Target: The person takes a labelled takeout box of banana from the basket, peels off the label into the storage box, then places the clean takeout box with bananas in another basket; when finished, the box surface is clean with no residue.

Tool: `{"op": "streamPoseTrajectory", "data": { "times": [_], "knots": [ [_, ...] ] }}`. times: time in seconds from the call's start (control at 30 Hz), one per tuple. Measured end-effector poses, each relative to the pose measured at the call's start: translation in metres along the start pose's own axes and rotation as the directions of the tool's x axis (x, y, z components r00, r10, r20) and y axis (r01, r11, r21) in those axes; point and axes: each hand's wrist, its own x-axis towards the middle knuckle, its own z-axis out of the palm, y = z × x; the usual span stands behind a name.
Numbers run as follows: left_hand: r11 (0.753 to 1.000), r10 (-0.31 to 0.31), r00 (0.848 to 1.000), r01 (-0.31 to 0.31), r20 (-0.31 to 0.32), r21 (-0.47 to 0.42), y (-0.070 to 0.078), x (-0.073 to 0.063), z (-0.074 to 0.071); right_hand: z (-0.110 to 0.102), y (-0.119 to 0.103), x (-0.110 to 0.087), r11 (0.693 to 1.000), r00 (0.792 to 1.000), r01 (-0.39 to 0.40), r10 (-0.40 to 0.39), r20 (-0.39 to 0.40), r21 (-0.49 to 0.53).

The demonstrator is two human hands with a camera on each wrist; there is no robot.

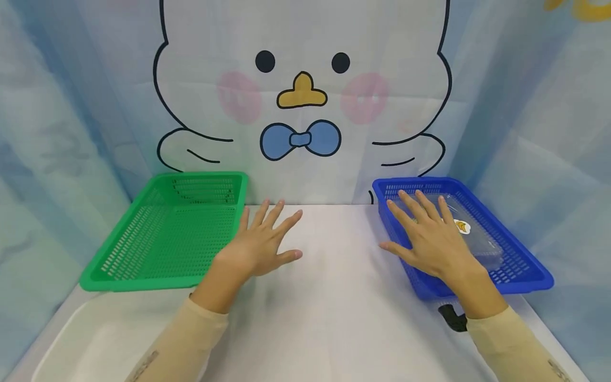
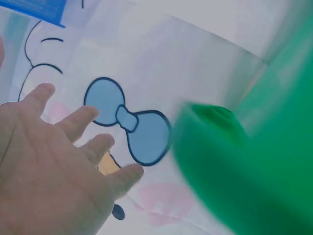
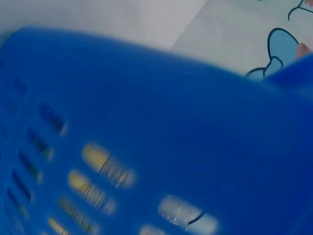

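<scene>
My left hand (image 1: pixel 255 246) is spread flat with straight fingers, just right of the green basket (image 1: pixel 157 289) and holding nothing. In the left wrist view the same hand (image 2: pixel 54 166) shows its palm side, with the green basket blurred close by. Over the left part of the blue basket (image 1: pixel 520 265) hovers my right hand (image 1: pixel 431 239), fingers straight and apart, gripping nothing. Inside the blue basket lies a clear plastic box (image 1: pixel 482 246) with a banana sticker (image 1: pixel 462 227), partly hidden by that hand. The blue basket's wall (image 3: pixel 171 107) fills most of the right wrist view.
A white tray (image 1: pixel 71 339) sits at the front left, partly under the green basket. Below the blue basket a small black object (image 1: pixel 452 318) is partly covered by my right forearm. Behind the white table (image 1: pixel 324 297) hangs a cloth backdrop (image 1: pixel 305 180) with a cartoon figure.
</scene>
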Motion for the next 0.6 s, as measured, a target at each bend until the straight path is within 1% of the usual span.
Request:
{"op": "streamPoseTrajectory", "data": {
  "times": [0.1, 0.2, 0.4, 0.6],
  "knots": [
    [1.000, -0.004, 1.000, 0.004, 0.008, 0.017, 0.002, 0.003, 0.001, -0.001, 0.006, 0.001, 1.000, 1.000, -0.006, 0.006, 0.026, -0.007],
    [1.000, 0.005, 1.000, -0.005, 0.017, 0.031, 0.007, 0.010, 0.002, 0.000, 0.017, -0.002, 1.000, 0.998, -0.026, 0.027, 0.058, -0.013],
    [1.000, 0.024, 0.999, -0.025, 0.048, 0.014, 0.020, 0.027, 0.004, 0.002, 0.042, -0.010, 0.998, 0.996, -0.058, 0.057, 0.071, 0.011],
    [1.000, 0.030, 0.997, -0.030, 0.065, 0.000, 0.029, 0.038, 0.006, -0.001, 0.063, -0.011, 0.995, 0.994, -0.081, 0.077, 0.084, 0.049]
  ]
}}
